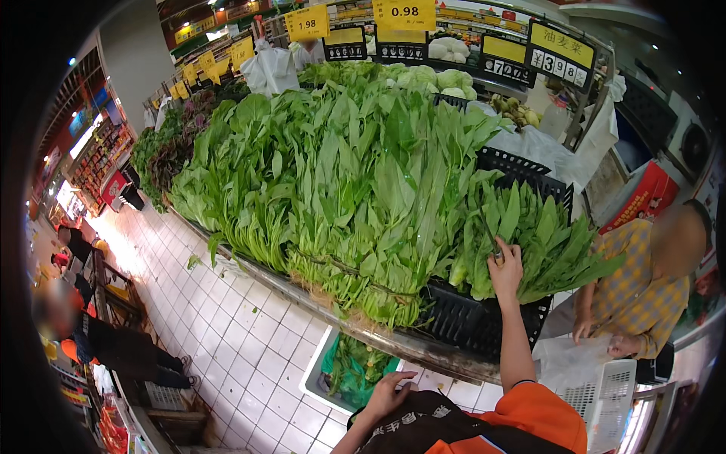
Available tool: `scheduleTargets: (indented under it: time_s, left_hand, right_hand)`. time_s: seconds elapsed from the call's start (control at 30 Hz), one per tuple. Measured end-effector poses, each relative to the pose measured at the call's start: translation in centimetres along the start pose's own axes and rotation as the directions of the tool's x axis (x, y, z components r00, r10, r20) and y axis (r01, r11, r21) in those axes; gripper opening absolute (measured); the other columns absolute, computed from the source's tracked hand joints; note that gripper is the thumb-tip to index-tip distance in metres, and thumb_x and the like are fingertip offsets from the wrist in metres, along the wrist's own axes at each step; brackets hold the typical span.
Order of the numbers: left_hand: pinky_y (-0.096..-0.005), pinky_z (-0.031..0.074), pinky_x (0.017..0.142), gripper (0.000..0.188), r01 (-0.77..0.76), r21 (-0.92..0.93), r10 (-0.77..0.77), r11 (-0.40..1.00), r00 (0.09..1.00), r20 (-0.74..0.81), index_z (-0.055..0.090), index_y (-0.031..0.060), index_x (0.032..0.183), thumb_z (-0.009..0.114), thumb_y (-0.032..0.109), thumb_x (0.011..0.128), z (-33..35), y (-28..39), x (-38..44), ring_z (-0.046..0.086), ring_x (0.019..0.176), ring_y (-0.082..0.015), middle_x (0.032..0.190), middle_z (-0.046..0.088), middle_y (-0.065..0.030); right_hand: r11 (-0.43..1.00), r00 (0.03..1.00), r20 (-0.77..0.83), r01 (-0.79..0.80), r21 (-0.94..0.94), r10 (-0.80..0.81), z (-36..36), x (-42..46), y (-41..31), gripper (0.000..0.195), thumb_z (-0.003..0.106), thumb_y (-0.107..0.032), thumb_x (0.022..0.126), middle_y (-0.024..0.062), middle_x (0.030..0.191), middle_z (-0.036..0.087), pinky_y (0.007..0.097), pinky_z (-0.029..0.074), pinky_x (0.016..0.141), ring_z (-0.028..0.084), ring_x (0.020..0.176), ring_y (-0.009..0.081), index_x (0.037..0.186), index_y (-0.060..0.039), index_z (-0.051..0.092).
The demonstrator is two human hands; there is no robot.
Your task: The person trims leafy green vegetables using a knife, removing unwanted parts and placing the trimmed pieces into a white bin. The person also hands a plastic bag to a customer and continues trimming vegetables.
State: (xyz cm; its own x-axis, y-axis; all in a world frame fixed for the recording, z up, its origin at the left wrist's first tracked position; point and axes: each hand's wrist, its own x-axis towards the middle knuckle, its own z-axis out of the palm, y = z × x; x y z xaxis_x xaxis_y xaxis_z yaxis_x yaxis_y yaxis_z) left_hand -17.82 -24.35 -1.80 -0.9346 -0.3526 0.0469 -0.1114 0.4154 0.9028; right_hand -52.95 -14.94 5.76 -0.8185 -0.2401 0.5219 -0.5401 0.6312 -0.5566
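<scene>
Leafy green vegetables (pixel 363 187) lie heaped in rows over the display stand, several bunches with their stems towards me. My right hand (pixel 505 269) reaches to the right end of the heap, closed on a dark, thin handled tool, perhaps a knife, whose far part lies against the pointed-leaf lettuce (pixel 544 227). Black plastic crates (pixel 462 318) show under and behind that lettuce. My left hand (pixel 391 394) is held low before my dark apron (pixel 420 423), fingers loosely bent and holding nothing that I can see.
A white bin (pixel 317 371) with a green bag and greens stands on the tiled floor below the stand's metal edge (pixel 397 340). A person in a checked shirt (pixel 646 278) holds a clear plastic bag (pixel 573 357) at the right. Another person (pixel 113 346) stands at left. Price signs (pixel 558 54) line the back.
</scene>
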Motion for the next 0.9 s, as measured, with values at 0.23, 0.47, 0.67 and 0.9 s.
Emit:
scheduleTargets:
  time_s: [0.23, 0.47, 0.67, 0.9]
  left_hand:
    - [-0.0369, 0.047, 0.084, 0.028, -0.019, -0.01, 0.019, 1.0, 1.0, -0.011, 0.06, 0.0094, 0.109, 0.059, 0.008, 0.081, 0.0, 0.1, -0.4, 0.058, 0.095, -0.0325, 0.102, 0.062, -0.014]
    - [-0.0362, 0.047, 0.083, 0.027, -0.019, -0.01, 0.019, 1.0, 1.0, -0.01, 0.061, 0.0088, 0.108, 0.059, 0.008, 0.081, 0.1, 0.3, -0.6, 0.058, 0.094, -0.0317, 0.1, 0.063, -0.014]
    - [-0.0357, 0.047, 0.08, 0.027, -0.036, -0.005, 0.036, 0.999, 0.999, -0.008, 0.061, 0.0077, 0.107, 0.059, 0.007, 0.081, 0.2, 0.2, -0.6, 0.059, 0.092, -0.0315, 0.098, 0.063, -0.0135]
    - [-0.0363, 0.047, 0.078, 0.029, -0.029, -0.01, 0.029, 1.0, 1.0, 0.005, 0.06, 0.0081, 0.109, 0.058, 0.008, 0.081, 0.3, 0.2, -1.0, 0.058, 0.088, -0.0314, 0.097, 0.063, -0.0142]
  right_hand:
    - [0.999, 0.996, -0.074, 0.041, 0.007, -0.04, -1.2, -0.9, -1.2, 0.035, 0.072, -0.023, 0.076, 0.0055, 0.093, 0.045, 0.0368, 0.047, 0.063, 0.056, 0.069, 0.0232, 0.108, -0.0125, 0.063]
    - [0.999, 0.989, -0.141, 0.043, 0.032, -0.038, -2.5, -1.6, -1.9, 0.032, 0.073, -0.023, 0.076, 0.0055, 0.091, 0.044, 0.0365, 0.046, 0.061, 0.054, 0.067, 0.0219, 0.104, -0.011, 0.064]
    - [0.993, 0.989, -0.138, 0.071, 0.091, -0.058, -3.0, -3.7, -3.3, 0.02, 0.069, -0.017, 0.079, 0.0044, 0.084, 0.046, 0.0353, 0.045, 0.058, 0.054, 0.064, 0.0195, 0.098, -0.0095, 0.065]
    - [0.964, 0.995, -0.011, 0.101, 0.247, -0.101, -2.3, -7.2, -5.8, 0.016, 0.068, -0.009, 0.078, 0.006, 0.078, 0.049, 0.0317, 0.046, 0.056, 0.055, 0.061, 0.0201, 0.094, -0.0082, 0.065]
